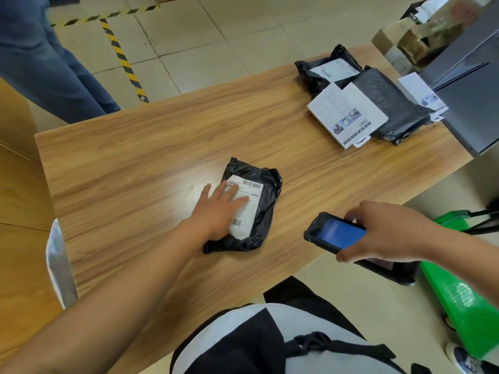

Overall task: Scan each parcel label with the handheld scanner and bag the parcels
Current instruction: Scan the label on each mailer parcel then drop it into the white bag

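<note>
A black plastic parcel (266,209) with a white barcode label (249,191) lies near the middle of the wooden table (135,163). My left hand (218,209) rests flat on the label with fingers spread, covering its left part. My right hand (383,230) holds a black handheld scanner (333,232) with a lit blue screen, to the right of the parcel, at the table's front edge. At the far right lie two more black parcels (326,71) (391,103) and white boxes (347,116).
A grey case (469,90) stands at the table's right end. A green bag (464,292) hangs low on the right. A silvery bag (58,263) sits at the table's left edge. A person in jeans (46,63) stands at far left. Cardboard boxes (405,41) stand behind.
</note>
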`<state>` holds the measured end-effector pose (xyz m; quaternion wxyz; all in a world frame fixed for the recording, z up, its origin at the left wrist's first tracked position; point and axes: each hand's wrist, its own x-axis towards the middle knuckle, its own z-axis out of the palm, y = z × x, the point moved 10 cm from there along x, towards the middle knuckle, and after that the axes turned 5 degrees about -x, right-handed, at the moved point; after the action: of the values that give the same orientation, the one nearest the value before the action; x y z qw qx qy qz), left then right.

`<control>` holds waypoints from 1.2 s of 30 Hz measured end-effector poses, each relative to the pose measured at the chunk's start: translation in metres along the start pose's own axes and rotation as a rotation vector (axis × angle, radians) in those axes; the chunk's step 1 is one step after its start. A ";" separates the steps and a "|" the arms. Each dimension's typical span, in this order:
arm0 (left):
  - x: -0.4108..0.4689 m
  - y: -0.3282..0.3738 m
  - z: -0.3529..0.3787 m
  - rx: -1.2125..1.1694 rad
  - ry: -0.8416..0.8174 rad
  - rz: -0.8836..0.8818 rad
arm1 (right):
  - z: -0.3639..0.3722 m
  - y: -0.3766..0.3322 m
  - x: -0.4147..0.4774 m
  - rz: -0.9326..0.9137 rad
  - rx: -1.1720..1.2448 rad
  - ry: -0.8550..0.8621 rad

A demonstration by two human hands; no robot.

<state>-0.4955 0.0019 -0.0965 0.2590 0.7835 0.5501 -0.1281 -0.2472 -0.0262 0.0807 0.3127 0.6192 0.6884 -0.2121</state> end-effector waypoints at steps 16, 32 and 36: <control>-0.029 0.017 0.019 -0.481 0.277 -0.705 | 0.031 0.024 0.048 -0.066 1.173 0.103; -0.072 0.030 0.021 -0.643 0.369 -1.001 | 0.014 -0.004 0.118 -0.380 0.960 -0.081; -0.127 0.015 0.018 -0.802 0.533 -1.067 | 0.006 -0.035 0.112 -0.447 0.916 -0.090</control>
<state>-0.5261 -0.1133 -0.0457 0.2860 0.2572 0.9072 0.1705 -0.2852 0.0455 -0.0046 -0.0146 0.5205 0.6263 -0.5802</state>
